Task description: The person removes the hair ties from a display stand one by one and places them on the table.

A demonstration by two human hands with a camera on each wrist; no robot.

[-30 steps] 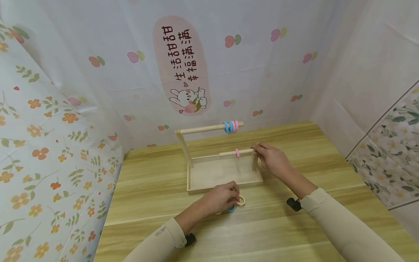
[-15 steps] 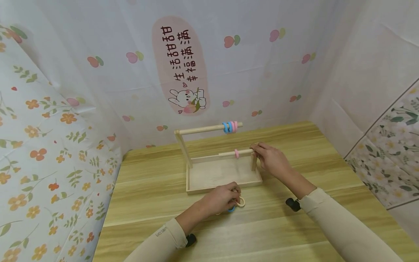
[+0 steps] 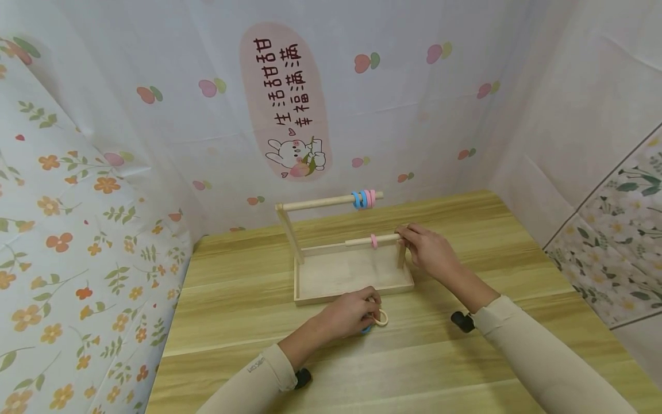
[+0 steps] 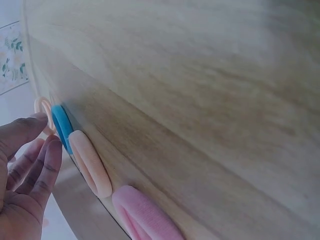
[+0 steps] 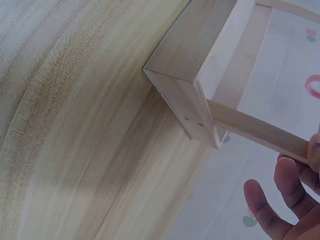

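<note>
My left hand (image 3: pixel 354 312) is low over the table, just in front of a wooden rack, pinching a cream hair tie (image 3: pixel 381 318) between thumb and fingertips. A blue hair tie (image 4: pixel 62 129), a peach one (image 4: pixel 90 162) and a pink one (image 4: pixel 145 212) lie in a row beside that hand in the left wrist view. My right hand (image 3: pixel 431 251) grips the top of the rack's short right post (image 5: pixel 260 130), where the lower rod (image 3: pixel 357 241) meets it. One pink hair tie (image 3: pixel 374 241) hangs on this rod.
The rack's shallow tray base (image 3: pixel 331 299) stands on the wood-grain table (image 3: pixel 233 299). Its taller upper rod (image 3: pixel 315 203) carries several blue and pink hair ties (image 3: pixel 364 199) near the free end. Patterned cloth (image 3: pixel 414 115) hangs behind the table.
Both hands stay almost in place. The cream hair tie at my left fingertips shifts only slightly, and the blue one beside it is more covered by the hand.
</note>
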